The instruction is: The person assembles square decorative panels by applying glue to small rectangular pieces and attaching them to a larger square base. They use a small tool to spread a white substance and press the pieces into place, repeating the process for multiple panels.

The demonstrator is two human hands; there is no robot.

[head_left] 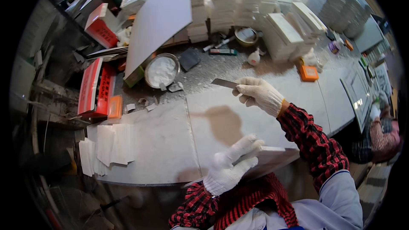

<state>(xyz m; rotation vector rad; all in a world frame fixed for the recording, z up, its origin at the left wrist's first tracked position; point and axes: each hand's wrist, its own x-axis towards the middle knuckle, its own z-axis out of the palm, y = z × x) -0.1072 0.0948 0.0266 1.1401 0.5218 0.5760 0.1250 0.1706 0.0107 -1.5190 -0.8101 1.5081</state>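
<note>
In a white knit glove, my right hand (259, 95) is raised over the middle of the table, closed on a thin flat metal scraper blade (224, 83) that points left. My left hand (230, 168), also gloved in white, is at the table's near edge. Its fingers and thumb grip the upper edge of a pale flat board (275, 160), which stands tilted between the table and my body. The board's lower part is hidden. Under the right hand a shadow falls on the pale tabletop (255, 123).
At the left lie several white strips (115, 145), near a red box (97, 89). A metal bowl (148, 76) of white powder stands beyond, beside a large leaning panel (164, 21). White slabs are stacked (283, 30) along the back. Another person (381, 138) works at the right.
</note>
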